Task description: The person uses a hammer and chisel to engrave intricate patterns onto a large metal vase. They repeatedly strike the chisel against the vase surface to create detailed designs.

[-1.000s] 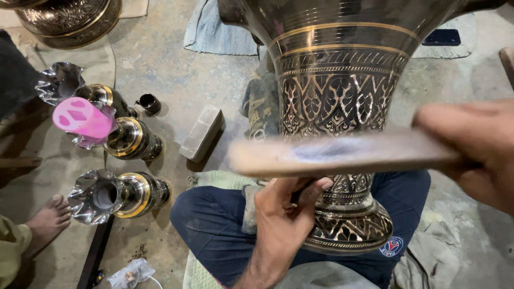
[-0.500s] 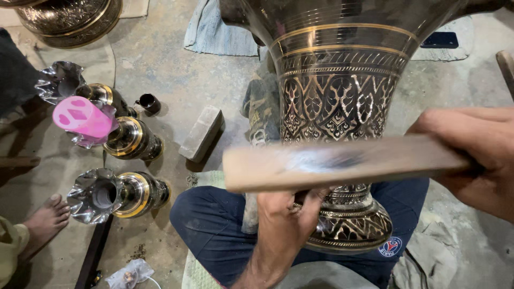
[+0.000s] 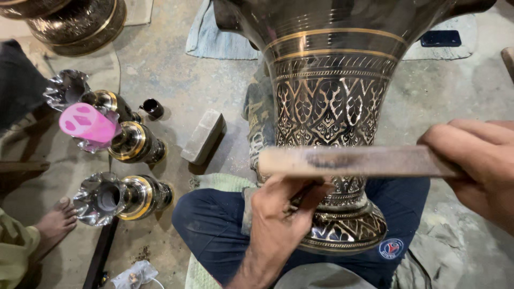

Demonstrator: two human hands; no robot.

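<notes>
A seated worker's left hand [image 3: 281, 214] is clenched low against the narrow neck of a tall engraved dark-and-gold metal vase [image 3: 332, 123], its fingers [image 3: 316, 188] pinching what seems a small tool, too hidden to name; the right hand [image 3: 479, 166] grips one end of a flat, worn wooden stick [image 3: 353, 161] held level across the vase's patterned waist, just above the left hand. The vase stands tilted between the worker's blue-trousered knees [image 3: 214, 230], its ringed foot [image 3: 348, 235] resting in the lap; the step in hand looks like striking work on the engraved band near the neck; any next stroke would call for the stick to land squarely over the left fingers without grazing the knuckles or the finished pattern.

Left of the knee, on the dusty concrete floor [image 3: 160, 64], lies a grey rectangular block [image 3: 202, 137]; beyond it, three smaller fluted silver-and-gold vases [image 3: 120, 195] rest on their sides, one capped by a pink plastic piece [image 3: 88, 123]; a small dark cup [image 3: 153, 108] stands near them. Another person's bare foot [image 3: 53, 222] shows at the left edge; farther off, a large round engraved vessel [image 3: 69, 21], a pale blue cloth [image 3: 214, 37] and a dark flat phone [image 3: 440, 38].
</notes>
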